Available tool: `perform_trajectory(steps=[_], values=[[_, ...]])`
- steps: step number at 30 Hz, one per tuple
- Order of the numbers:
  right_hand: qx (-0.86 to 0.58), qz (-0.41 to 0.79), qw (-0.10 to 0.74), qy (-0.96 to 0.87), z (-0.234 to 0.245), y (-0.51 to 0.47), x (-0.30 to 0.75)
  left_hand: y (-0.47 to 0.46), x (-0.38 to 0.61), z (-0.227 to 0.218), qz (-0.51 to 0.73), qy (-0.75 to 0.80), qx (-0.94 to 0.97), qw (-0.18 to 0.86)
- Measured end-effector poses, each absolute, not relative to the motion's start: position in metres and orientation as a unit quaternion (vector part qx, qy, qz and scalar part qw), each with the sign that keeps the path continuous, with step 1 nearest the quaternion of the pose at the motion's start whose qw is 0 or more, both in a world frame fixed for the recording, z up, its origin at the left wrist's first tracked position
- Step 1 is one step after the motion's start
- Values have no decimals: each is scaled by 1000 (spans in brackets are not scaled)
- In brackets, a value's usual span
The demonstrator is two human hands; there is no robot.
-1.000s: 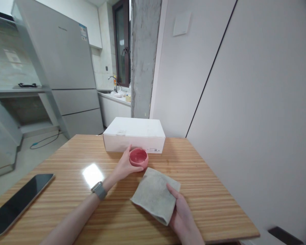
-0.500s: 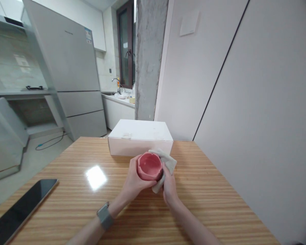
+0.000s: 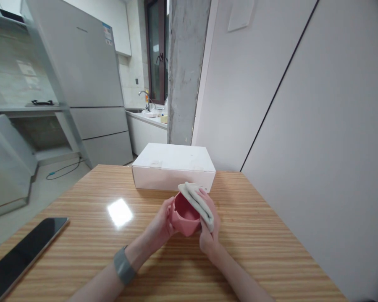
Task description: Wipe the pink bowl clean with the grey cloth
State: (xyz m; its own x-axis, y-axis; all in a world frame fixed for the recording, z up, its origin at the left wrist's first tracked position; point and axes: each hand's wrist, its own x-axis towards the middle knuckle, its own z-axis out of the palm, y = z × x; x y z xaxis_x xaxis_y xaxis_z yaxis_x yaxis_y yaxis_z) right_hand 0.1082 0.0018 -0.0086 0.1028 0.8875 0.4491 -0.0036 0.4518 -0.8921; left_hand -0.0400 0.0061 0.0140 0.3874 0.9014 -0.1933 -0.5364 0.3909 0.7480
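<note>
A small pink bowl (image 3: 184, 216) is held tilted above the wooden table (image 3: 82, 235), its opening facing up and to the right. My left hand (image 3: 162, 224) grips its left side with curled fingers. My right hand (image 3: 209, 233) holds a grey-green cloth (image 3: 197, 201) folded over the bowl's right rim, fingers pressed on the cloth. A grey watch sits on my left wrist (image 3: 124, 265).
A white flat box (image 3: 173, 165) lies on the table just behind the bowl. A dark tablet (image 3: 22, 251) rests at the table's left front edge. A wall runs close along the right. A fridge (image 3: 82, 84) and kitchen counter stand beyond the table.
The bowl went from resting on the table to lifted and tilted. My right hand brought the cloth off the table up onto the bowl's rim.
</note>
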Motion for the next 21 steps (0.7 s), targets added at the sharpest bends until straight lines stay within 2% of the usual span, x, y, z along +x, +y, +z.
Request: perform_trajectory(steps=[4, 6, 9, 15, 21], values=[[-249, 136, 467, -837, 0, 4, 117, 8, -45, 9, 500, 309, 291, 755], [-224, 81, 404, -883, 4, 5, 116, 10, -47, 8, 500, 318, 285, 753], [-223, 49, 359, -905, 5, 5, 111, 10, -48, 8, 501, 344, 295, 737], [-246, 82, 365, -894, -3, 8, 109, 8, -45, 8, 554, 404, 376, 623], [-283, 154, 433, -842, -15, 17, 105, 8, -42, -5, 568, 479, 438, 506]])
